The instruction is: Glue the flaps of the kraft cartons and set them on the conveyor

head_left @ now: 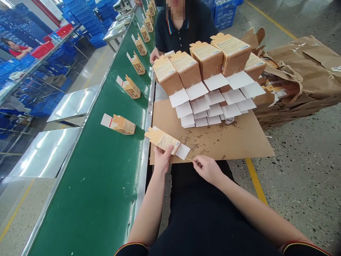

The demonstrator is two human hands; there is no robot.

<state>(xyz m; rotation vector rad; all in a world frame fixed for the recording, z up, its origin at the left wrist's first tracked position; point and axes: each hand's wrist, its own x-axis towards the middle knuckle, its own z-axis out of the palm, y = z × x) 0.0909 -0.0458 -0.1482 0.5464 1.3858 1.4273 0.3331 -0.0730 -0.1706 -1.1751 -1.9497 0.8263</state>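
My left hand is closed round a small tan carton with printed text, held tilted over the brown cardboard sheet. A white flap sticks out from its near right end. My right hand pinches a thin pale strip beside the tip of that flap. Whether the strip is still joined to the flap, I cannot make out. Just beyond my hands, stacked tan cartons point their white flaps toward me. To the left, an upright carton with a white flap and red line stands on the green conveyor belt.
The green conveyor belt runs along my left, carrying several cartons in a row. Brown cardboard covers the work surface. Across from me sits a co-worker, one hand by the stack. Brown paper-wrapped bundles lie at the right.
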